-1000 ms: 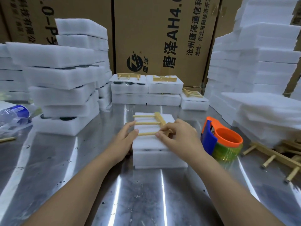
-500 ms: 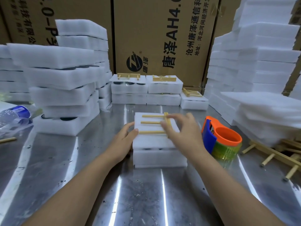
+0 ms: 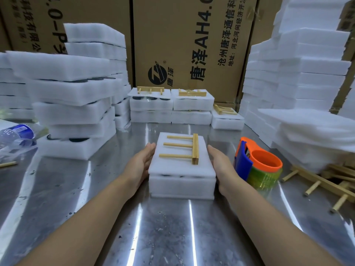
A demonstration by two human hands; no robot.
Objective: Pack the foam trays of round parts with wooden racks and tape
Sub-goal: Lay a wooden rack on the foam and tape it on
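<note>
Flanking side edges of foam tray stack (image 3: pixel 172 168) with left hand (image 3: pixel 141 164) and right hand (image 3: pixel 221 166), fingers straight, together. Between fingertips, atop white foam: wooden rack (image 3: pixel 195 148), pegs toward left fingers. Tape dispenser (image 3: pixel 257 166) crowding right knuckles; bare table (image 3: pixel 76 189) beyond left.

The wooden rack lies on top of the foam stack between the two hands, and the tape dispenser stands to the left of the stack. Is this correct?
Not quite: the head view shows the tape dispenser to the right of the foam stack, beside the right hand. The wooden rack does lie on top, between the left hand and the right one.
</note>
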